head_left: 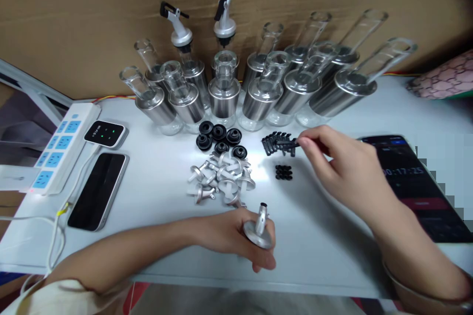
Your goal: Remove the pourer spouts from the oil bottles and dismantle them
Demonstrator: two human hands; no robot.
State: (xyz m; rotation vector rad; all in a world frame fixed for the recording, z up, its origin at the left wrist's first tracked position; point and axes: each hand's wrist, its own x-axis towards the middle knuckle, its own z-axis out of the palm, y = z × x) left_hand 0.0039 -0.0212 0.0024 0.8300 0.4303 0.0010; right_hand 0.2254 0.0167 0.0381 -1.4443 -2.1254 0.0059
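My left hand (236, 238) is closed around a silver pourer spout (258, 226) with a small black tip, held upright near the table's front edge. My right hand (332, 167) reaches over a row of small black clips (277, 143), its fingertips pinched on one at the row's right end. Below the clips lies a cluster of tiny black rings (284, 172). A heap of loose silver spouts (221, 179) sits in the middle, with several black rubber gaskets (219, 139) just behind it.
Many glass and steel dispenser bottles (258, 93) stand along the cardboard wall; two carry fitted spouts (179, 27). A power strip (59, 147), a small black device (105, 133) and a phone (98, 189) lie left. Another phone (414, 182) shows a timer at right.
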